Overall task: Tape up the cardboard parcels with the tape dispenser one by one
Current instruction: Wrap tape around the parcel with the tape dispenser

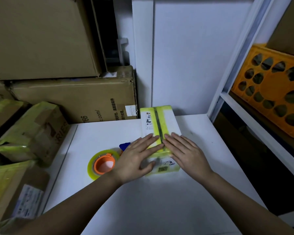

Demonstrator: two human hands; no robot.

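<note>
A small white cardboard parcel (166, 121) with yellow tape strips and shipping labels lies on the white table (159, 200). A dark seam runs down the middle of its top. My left hand (136, 156) lies flat on the near left part of the top, fingers straight, thumb against the front face. My right hand (185, 151) presses flat on the near right part, beside the seam. The tape dispenser (103, 164), an orange core with a yellowish tape roll and a blue part behind, lies on the table just left of my left hand, held by neither hand.
Yellow-taped cardboard parcels (32, 131) are stacked at the left edge of the table. Large brown boxes (78, 99) stand behind them. A white shelf frame (231, 92) with an orange crate (275, 94) rises on the right.
</note>
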